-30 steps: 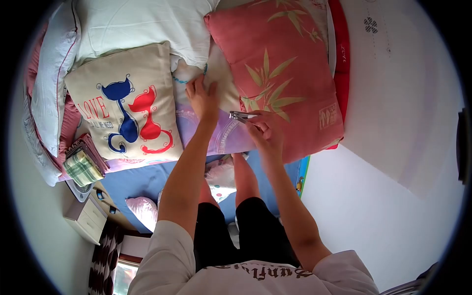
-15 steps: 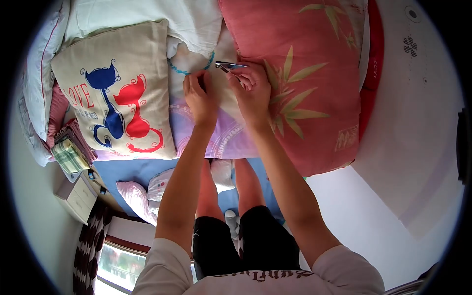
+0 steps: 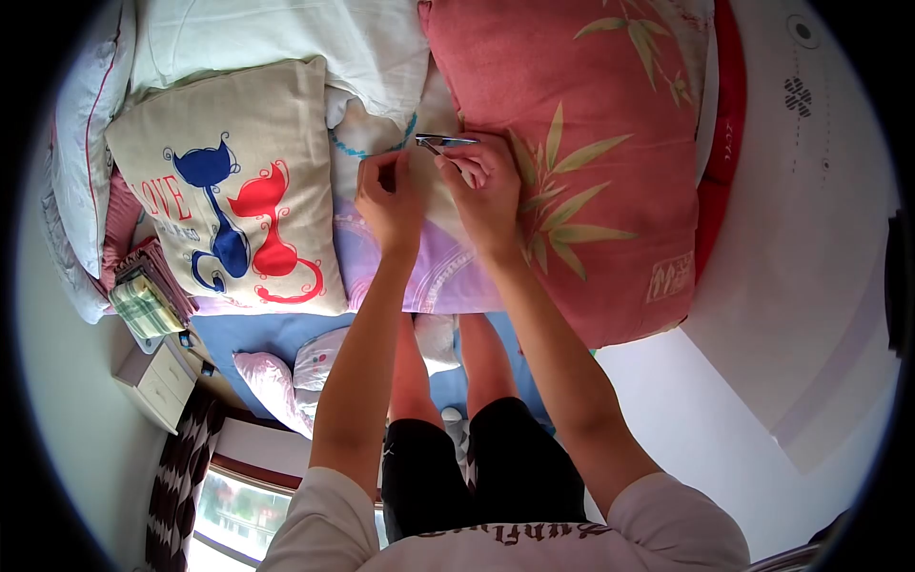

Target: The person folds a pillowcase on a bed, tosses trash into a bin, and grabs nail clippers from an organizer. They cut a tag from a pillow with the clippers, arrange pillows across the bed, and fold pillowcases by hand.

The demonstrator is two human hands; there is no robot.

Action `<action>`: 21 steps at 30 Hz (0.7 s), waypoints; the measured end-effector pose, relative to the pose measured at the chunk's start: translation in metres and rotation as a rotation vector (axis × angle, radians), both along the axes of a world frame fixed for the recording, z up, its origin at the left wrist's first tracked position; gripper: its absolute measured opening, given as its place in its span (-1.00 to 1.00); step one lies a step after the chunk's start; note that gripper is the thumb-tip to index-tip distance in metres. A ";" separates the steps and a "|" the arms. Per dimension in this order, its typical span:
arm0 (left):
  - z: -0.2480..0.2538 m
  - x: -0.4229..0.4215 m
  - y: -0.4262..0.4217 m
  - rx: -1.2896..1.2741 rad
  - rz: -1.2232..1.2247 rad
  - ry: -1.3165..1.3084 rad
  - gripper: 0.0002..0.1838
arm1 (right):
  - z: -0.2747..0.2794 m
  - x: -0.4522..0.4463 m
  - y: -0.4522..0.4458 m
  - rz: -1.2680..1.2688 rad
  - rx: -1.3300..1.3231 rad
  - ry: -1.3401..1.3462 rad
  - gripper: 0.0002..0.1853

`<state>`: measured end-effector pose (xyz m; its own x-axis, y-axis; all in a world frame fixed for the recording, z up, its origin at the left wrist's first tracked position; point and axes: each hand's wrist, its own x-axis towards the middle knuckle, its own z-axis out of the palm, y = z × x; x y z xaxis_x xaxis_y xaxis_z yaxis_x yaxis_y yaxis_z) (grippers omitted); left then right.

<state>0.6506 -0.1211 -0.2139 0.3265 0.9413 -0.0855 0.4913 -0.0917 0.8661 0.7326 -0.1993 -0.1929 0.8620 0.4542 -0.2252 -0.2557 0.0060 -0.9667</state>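
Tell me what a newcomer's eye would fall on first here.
Probably the cat pillow, bold blue and red on cream, at left, and the big red pillow at right. Then, by the red pillow's left edge, the right hand holding a shiny clipper, with the left hand close by.

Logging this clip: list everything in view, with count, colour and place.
Nail clipper: one, silver, in the right hand
Cat-print cushion: one, cream, left
Leaf-print cushion: one, dusty red, right
Red strip: one, red, beyond that cushion
White pillows: at least two, top and far left
Sheet: one, purple and cream, beneath the hands
Folded cloths: several, green plaid and maroon, left
Floor covering: one, blue, below
Floor pillows: at least two, pale, lower left
Drawer unit: one, white, lower left
Curtain: one, dark and white, lower left
Window: one, bright, lower left
Left hand: one, bare, centre
Legs: two, bare, lower centre
Shorts: one pair, black, below
T-shirt: one, pale, bottom
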 end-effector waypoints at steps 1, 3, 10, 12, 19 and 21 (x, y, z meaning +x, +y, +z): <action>0.002 -0.001 -0.001 -0.024 0.015 -0.021 -0.90 | 0.001 0.001 0.002 0.019 -0.025 -0.016 -0.83; 0.005 -0.003 -0.005 -0.043 0.030 -0.037 -0.89 | 0.001 0.002 0.004 0.040 -0.052 -0.030 -0.83; 0.004 -0.010 -0.013 -0.174 0.081 -0.134 -0.87 | -0.001 0.006 0.004 0.130 -0.070 -0.073 -0.82; 0.004 -0.012 -0.013 -0.213 0.080 -0.142 -0.87 | -0.002 0.006 0.001 0.166 -0.074 -0.061 -0.80; 0.004 -0.013 -0.015 -0.222 0.086 -0.132 -0.86 | -0.004 0.001 -0.001 0.127 -0.057 -0.121 -0.83; 0.001 -0.013 -0.014 -0.234 0.092 -0.143 -0.87 | -0.004 0.000 -0.002 0.127 -0.066 -0.121 -0.84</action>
<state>0.6375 -0.1346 -0.2127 0.2654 0.9275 -0.2633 0.3596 0.1581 0.9196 0.7327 -0.2014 -0.1965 0.8210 0.5491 -0.1565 -0.1326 -0.0831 -0.9877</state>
